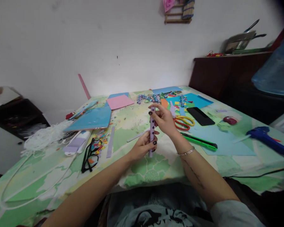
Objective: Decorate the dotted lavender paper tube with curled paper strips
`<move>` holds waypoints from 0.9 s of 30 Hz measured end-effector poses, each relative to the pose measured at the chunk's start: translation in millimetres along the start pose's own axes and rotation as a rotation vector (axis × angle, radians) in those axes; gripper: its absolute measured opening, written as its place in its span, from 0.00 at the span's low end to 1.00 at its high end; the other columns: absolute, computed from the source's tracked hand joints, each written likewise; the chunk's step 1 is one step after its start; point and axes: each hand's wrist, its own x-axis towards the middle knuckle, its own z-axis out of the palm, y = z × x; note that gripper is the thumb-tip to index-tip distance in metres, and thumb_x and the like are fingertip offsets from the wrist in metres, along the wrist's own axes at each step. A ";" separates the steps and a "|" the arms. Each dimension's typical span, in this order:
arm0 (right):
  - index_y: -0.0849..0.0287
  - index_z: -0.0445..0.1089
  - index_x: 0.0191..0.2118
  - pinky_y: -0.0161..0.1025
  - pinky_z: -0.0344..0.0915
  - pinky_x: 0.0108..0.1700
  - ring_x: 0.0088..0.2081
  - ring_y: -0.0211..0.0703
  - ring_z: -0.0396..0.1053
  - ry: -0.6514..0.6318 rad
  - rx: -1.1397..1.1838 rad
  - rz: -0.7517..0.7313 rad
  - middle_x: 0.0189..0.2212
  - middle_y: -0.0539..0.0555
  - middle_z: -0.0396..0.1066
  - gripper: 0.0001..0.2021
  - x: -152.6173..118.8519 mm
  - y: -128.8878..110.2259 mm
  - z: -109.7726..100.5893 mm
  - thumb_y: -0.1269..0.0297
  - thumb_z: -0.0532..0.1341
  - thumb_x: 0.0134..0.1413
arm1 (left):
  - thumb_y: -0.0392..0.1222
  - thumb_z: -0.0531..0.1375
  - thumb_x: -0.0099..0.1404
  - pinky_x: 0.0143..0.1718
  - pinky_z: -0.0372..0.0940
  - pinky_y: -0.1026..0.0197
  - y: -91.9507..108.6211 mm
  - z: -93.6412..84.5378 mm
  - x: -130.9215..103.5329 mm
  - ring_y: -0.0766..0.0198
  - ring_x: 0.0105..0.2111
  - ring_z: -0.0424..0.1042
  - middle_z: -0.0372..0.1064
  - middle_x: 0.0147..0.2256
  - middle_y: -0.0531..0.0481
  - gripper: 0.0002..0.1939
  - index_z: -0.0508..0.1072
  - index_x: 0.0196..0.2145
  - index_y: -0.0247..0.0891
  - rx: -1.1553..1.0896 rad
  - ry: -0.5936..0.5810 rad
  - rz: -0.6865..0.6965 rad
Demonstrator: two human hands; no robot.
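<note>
Upright over the near part of the table stands a slim lilac paper tube [152, 135] with a row of dark dots down its side, held in both hands. Low on the tube, my left hand [144, 145] is closed around it, thumb across the front. My right hand [162, 118] pinches its upper end between thumb and fingers. Right behind my right hand lie scissors [183, 122] with red and yellow handles. A green utility knife [200, 141] rests below my right wrist. Left of my hands is a lilac paper strip [110, 142].
Black glasses [91, 155] and paper scraps lie left, near white cord [46, 137] and a blue folder [91, 119]. Pink paper [120, 101] is behind. On the right are a black phone [200, 116], light blue paper [234, 143] and a blue glue gun [269, 140] with its cable.
</note>
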 end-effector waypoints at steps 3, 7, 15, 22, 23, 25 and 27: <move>0.57 0.64 0.44 0.29 0.52 0.15 0.13 0.30 0.56 0.005 0.076 0.033 0.15 0.42 0.58 0.15 1.8 0.9 -1.6 0.53 0.58 0.55 | 0.43 0.61 0.60 0.26 0.58 0.65 2.8 -3.6 -1.3 0.72 0.23 0.63 0.62 0.28 0.53 0.18 0.64 0.46 0.34 0.017 -0.109 -0.065; 0.57 0.65 0.43 0.29 0.50 0.14 0.13 0.30 0.55 0.003 0.155 0.069 0.14 0.42 0.57 0.15 2.4 -0.7 -1.9 0.54 0.59 0.54 | 0.46 0.57 0.64 0.29 0.63 0.61 8.7 -7.2 -3.4 0.65 0.26 0.71 0.69 0.31 0.46 0.16 0.65 0.45 0.33 0.024 -0.236 -0.145; 0.58 0.66 0.42 0.30 0.49 0.14 0.12 0.30 0.54 0.015 0.236 0.097 0.13 0.41 0.58 0.14 2.7 -6.6 -1.8 0.56 0.61 0.53 | 0.47 0.56 0.65 0.31 0.66 0.57 10.9 -7.5 -4.1 0.60 0.27 0.74 0.73 0.33 0.41 0.14 0.65 0.41 0.33 -0.091 -0.333 -0.220; 0.56 0.66 0.42 0.31 0.49 0.14 0.12 0.30 0.55 0.098 0.229 0.041 0.13 0.41 0.57 0.16 5.2 -4.3 -6.1 0.52 0.61 0.52 | 0.43 0.60 0.62 0.26 0.63 0.64 7.0 -4.3 -2.5 0.68 0.21 0.69 0.72 0.30 0.46 0.11 0.62 0.37 0.36 -0.232 -0.094 -0.149; 0.56 0.66 0.42 0.31 0.49 0.14 0.12 0.31 0.55 0.104 0.220 0.032 0.14 0.42 0.57 0.16 5.2 -3.9 -6.3 0.52 0.61 0.52 | 0.42 0.61 0.60 0.28 0.64 0.63 6.7 -4.7 -2.0 0.65 0.24 0.72 0.72 0.31 0.45 0.12 0.62 0.36 0.36 -0.228 -0.068 -0.142; 0.55 0.65 0.42 0.31 0.50 0.14 0.13 0.31 0.55 0.116 0.204 0.025 0.14 0.42 0.58 0.15 5.0 -3.4 -6.5 0.52 0.61 0.53 | 0.41 0.63 0.59 0.29 0.65 0.62 5.9 -6.1 -1.1 0.61 0.28 0.74 0.73 0.31 0.44 0.13 0.61 0.36 0.36 -0.214 -0.016 -0.133; 0.55 0.65 0.42 0.31 0.49 0.14 0.13 0.30 0.55 0.132 0.196 0.028 0.14 0.42 0.58 0.15 4.8 -3.1 -6.4 0.51 0.60 0.53 | 0.41 0.63 0.59 0.27 0.65 0.64 5.2 -7.8 -0.3 0.64 0.25 0.73 0.73 0.29 0.45 0.13 0.62 0.37 0.36 -0.211 0.022 -0.128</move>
